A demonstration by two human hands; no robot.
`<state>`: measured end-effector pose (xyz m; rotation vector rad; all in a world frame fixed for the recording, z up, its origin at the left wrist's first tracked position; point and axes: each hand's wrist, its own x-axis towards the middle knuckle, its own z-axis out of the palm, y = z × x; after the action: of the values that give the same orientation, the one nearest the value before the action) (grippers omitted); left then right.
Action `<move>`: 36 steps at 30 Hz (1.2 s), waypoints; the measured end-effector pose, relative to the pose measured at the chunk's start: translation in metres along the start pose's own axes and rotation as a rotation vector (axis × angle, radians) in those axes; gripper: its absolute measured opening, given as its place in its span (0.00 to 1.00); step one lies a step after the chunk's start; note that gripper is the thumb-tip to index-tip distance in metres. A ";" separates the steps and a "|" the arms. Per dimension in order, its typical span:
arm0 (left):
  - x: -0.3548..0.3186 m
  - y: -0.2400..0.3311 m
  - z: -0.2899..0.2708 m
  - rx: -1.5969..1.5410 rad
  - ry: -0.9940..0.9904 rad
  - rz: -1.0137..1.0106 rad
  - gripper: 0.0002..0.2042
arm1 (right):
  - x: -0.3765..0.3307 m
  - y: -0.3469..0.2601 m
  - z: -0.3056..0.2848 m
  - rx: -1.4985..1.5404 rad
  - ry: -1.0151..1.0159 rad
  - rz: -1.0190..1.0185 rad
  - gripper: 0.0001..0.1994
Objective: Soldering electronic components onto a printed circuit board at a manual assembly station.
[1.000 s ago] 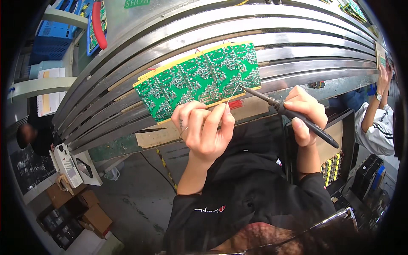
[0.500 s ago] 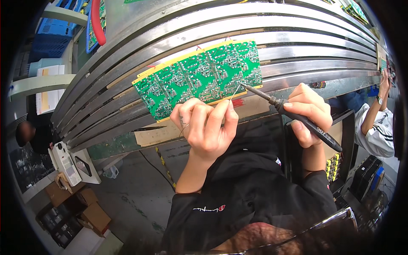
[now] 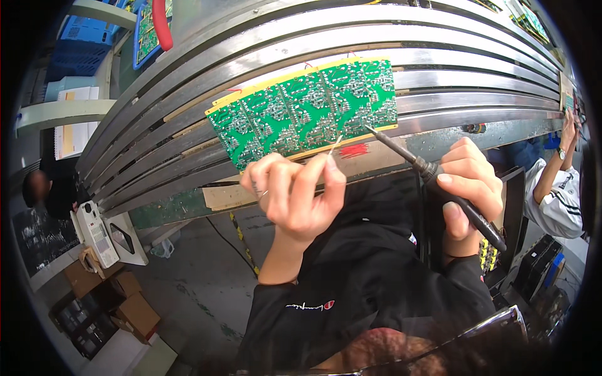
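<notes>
Right, head view: green circuit board (image 3: pixel 307 113) lies solder-side up on the steel conveyor rails (image 3: pixel 439 44). Left hand (image 3: pixel 295 194), below the board's near edge, pinches thin solder wire (image 3: pixel 334 145). Right hand (image 3: pixel 467 188) is clamped around the soldering iron (image 3: pixel 433 175), tip touching the board's right corner. Board looks light, stiff, fragile; hold by edges.

Bright, even light falls from above, putting pale glare streaks along the metal rails (image 3: pixel 439 44). The circuit board (image 3: pixel 307 109) is sharp. Straight edges bow toward the rim, where a black border closes in.
</notes>
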<state>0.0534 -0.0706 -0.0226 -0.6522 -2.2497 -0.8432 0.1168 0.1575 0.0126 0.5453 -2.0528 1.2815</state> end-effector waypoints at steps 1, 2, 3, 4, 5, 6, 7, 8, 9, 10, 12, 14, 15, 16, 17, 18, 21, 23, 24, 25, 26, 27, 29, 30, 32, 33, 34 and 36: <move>-0.002 -0.003 -0.002 0.000 0.008 0.005 0.08 | 0.000 0.000 0.003 0.001 -0.002 0.003 0.12; -0.003 -0.006 -0.003 -0.010 0.015 0.005 0.08 | -0.001 0.001 0.007 0.009 -0.027 0.010 0.12; -0.005 -0.009 -0.003 -0.021 0.022 0.004 0.08 | -0.002 0.003 0.011 0.017 -0.053 0.016 0.12; -0.007 -0.012 -0.003 -0.030 0.031 0.002 0.09 | -0.004 0.006 0.016 0.024 -0.080 0.021 0.12; -0.008 -0.015 -0.004 -0.044 0.031 0.005 0.09 | -0.005 0.009 0.020 0.035 -0.104 0.031 0.12; -0.010 -0.016 -0.003 -0.034 0.041 -0.006 0.09 | -0.006 0.011 0.023 0.039 -0.113 0.027 0.12; -0.012 -0.017 -0.001 -0.035 0.046 0.002 0.09 | -0.008 0.013 0.026 0.048 -0.103 0.036 0.12; -0.013 -0.018 0.002 -0.037 0.050 0.009 0.09 | -0.009 0.015 0.028 0.055 -0.094 0.046 0.12; -0.014 -0.018 0.004 -0.040 0.055 0.017 0.09 | -0.010 0.017 0.029 0.062 -0.084 0.056 0.12; -0.014 -0.019 0.006 -0.043 0.039 0.024 0.09 | -0.010 0.018 0.029 0.075 -0.067 0.064 0.12; -0.014 -0.020 0.007 -0.036 0.055 0.027 0.09 | -0.010 0.020 0.029 0.084 -0.075 0.079 0.12; -0.013 -0.020 0.008 -0.020 0.043 0.036 0.10 | -0.010 0.022 0.028 0.116 -0.072 0.101 0.12; -0.013 -0.020 0.008 -0.008 0.020 0.037 0.10 | -0.009 0.022 0.029 0.134 -0.070 0.113 0.12; -0.012 -0.020 0.008 -0.009 0.038 0.037 0.10 | -0.008 0.022 0.029 0.135 -0.074 0.114 0.12; -0.011 -0.020 0.008 -0.008 0.033 0.035 0.09 | -0.008 0.022 0.030 0.132 -0.078 0.111 0.12; -0.010 -0.020 0.008 -0.009 0.030 0.034 0.09 | -0.007 0.022 0.030 0.129 -0.083 0.109 0.12; -0.008 -0.018 0.009 -0.008 0.022 0.028 0.09 | -0.003 0.020 0.030 0.123 -0.094 0.104 0.12; -0.006 -0.016 0.009 -0.014 0.008 0.029 0.09 | 0.000 0.017 0.028 0.055 -0.142 0.074 0.12; -0.005 -0.016 0.009 -0.018 0.000 0.030 0.09 | 0.001 0.014 0.027 0.020 -0.165 0.059 0.12; -0.004 -0.015 0.008 -0.021 -0.025 0.024 0.09 | 0.002 0.012 0.026 -0.016 -0.182 0.046 0.12; -0.005 -0.014 0.006 -0.022 -0.008 0.032 0.09 | 0.003 0.010 0.026 -0.015 -0.187 0.045 0.12; -0.006 -0.012 0.001 -0.051 -0.005 -0.033 0.09 | 0.004 0.008 0.025 -0.026 -0.166 0.029 0.12; -0.009 -0.009 -0.011 -0.109 -0.002 -0.163 0.09 | 0.004 0.004 0.026 -0.050 -0.124 0.000 0.12; -0.010 -0.010 -0.013 -0.172 0.016 -0.207 0.09 | 0.004 0.003 0.027 -0.055 -0.093 -0.014 0.12; -0.010 -0.014 -0.014 -0.096 0.000 -0.172 0.09 | 0.004 0.003 0.030 -0.057 -0.103 -0.003 0.12; -0.010 -0.018 -0.013 -0.059 0.005 -0.113 0.10 | 0.003 0.003 0.032 -0.057 -0.104 0.006 0.12; -0.010 -0.020 -0.012 -0.023 0.008 -0.053 0.10 | 0.003 0.003 0.034 -0.058 -0.103 0.016 0.12; -0.009 -0.023 -0.011 0.016 0.013 0.008 0.10 | 0.002 0.004 0.037 -0.057 -0.101 0.024 0.12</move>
<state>0.0493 -0.0959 -0.0318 -0.6461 -2.2391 -0.8225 0.1018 0.1262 0.0004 0.5720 -2.1781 1.2279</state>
